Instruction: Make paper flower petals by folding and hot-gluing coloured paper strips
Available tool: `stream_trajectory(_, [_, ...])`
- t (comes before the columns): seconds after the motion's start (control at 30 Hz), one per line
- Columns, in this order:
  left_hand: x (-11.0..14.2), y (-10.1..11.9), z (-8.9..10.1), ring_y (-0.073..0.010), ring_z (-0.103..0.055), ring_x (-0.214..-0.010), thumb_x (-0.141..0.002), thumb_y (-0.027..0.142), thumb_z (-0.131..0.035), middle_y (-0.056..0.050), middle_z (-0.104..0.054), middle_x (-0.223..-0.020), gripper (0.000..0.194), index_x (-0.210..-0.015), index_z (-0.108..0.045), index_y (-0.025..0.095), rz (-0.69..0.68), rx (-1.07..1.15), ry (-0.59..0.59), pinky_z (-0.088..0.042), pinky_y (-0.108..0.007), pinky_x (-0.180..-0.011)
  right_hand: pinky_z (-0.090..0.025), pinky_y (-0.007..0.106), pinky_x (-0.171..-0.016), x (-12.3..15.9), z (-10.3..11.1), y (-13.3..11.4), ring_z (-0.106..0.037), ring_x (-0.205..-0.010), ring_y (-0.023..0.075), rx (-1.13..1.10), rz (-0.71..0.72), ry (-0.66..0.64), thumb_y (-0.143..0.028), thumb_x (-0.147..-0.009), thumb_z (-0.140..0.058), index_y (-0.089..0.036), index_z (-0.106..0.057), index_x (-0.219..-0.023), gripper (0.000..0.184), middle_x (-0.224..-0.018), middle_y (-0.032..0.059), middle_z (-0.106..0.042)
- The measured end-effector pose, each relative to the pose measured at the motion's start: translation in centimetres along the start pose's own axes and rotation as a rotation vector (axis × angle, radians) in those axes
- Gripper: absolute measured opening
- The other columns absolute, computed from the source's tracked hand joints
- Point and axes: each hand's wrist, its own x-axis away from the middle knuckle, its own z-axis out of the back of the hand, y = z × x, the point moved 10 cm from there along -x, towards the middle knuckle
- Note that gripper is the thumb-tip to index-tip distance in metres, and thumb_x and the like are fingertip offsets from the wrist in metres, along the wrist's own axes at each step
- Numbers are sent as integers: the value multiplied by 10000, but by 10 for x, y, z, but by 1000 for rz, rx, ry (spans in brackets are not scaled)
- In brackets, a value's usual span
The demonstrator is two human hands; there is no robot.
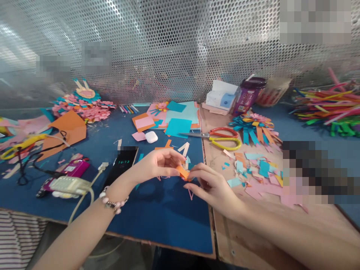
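Note:
A small folded piece of orange paper (pixel 183 172) is held up over the blue table in front of me. My left hand (pixel 160 165) pinches its left end between thumb and fingers. At the right end, my right hand (pixel 212 183) has its fingertips on the paper, its thumb just below. Narrow pale paper strips (pixel 184 149) lie right behind my hands, and a thin pink strip (pixel 191 194) is under them. A phone (pixel 120 165) with a lit screen lies beside my left wrist. Scissors (pixel 222 138) with red and yellow handles lie beyond my right hand.
Stacked coloured sheets (pixel 180 127) and a white case (pixel 151 137) lie farther back. Paper scraps (pixel 261 172) and a fringed paper flower (pixel 255 127) are at right, near a purple cup (pixel 249 95). Cables and a magenta device (pixel 75 168) lie left. A perforated metal wall (pixel 174 48) stands behind.

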Motion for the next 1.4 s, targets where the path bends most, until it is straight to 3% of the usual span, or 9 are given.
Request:
stream_trajectory(0.27, [-3, -1, 9, -137, -591, -874, -732, 209, -723, -34, -632, -939, 334, -1052, -630, 192, -59, -2, 8, -484, -260, -768, -507, 248, -634, 1, 10, -3, -624, -782, 136, 10, 36, 88, -226, -880, -560, -197, -685, -897, 130, -892, 53, -641])
stream_trajectory(0.53, [-3, 0, 16, -151, -582, -893, -715, 237, -736, -42, -628, -963, 352, -1048, -633, 189, -52, -31, 42, -474, -283, -790, -479, 260, -521, 2, 32, -8, -604, -689, 147, 69, 29, 262, -274, -821, -646, -207, -645, -771, 83, -761, 33, -617])
stream_trajectory(0.77, [-4, -3, 11, -153, -589, -885, -718, 245, -735, -49, -632, -946, 370, -1062, -620, 176, -23, -46, 18, -473, -289, -792, -513, 277, -596, 5, 35, -16, -627, -772, 162, 69, 100, 283, -197, -845, -612, -215, -624, -829, 27, -807, 40, -633])
stream_trajectory(1.0, [-5, -4, 10, -145, -586, -887, -706, 241, -745, -47, -622, -965, 373, -1053, -626, 171, -13, -49, 3, -464, -284, -812, -517, 302, -671, 7, 37, -19, -608, -824, 161, 93, 128, 310, -148, -883, -541, -219, -620, -901, 107, -859, 47, -618])
stream_trajectory(1.1, [-5, -5, 14, -147, -579, -902, -713, 248, -741, -48, -617, -975, 370, -1058, -628, 177, -18, -66, 24, -461, -289, -820, -522, 303, -661, 11, 43, -16, -603, -841, 159, 24, 121, 360, -158, -901, -503, -219, -591, -902, 107, -924, 58, -605])
stream_trajectory(1.23, [-5, -6, 16, -149, -571, -905, -715, 254, -740, -43, -616, -958, 371, -1063, -629, 185, -24, -85, 31, -461, -289, -812, -514, 248, -537, 13, 38, -9, -625, -767, 127, -178, 45, 300, -185, -919, -479, -219, -568, -923, 95, -1083, 79, -613])
stream_trajectory(1.4, [-7, -7, 18, -165, -580, -910, -711, 279, -737, -60, -625, -983, 378, -1057, -628, 175, -25, -101, 45, -472, -299, -799, -499, 223, -484, 16, 32, -3, -613, -679, 104, -326, -60, 269, -229, -924, -484, -224, -556, -926, 73, -1018, 66, -650])
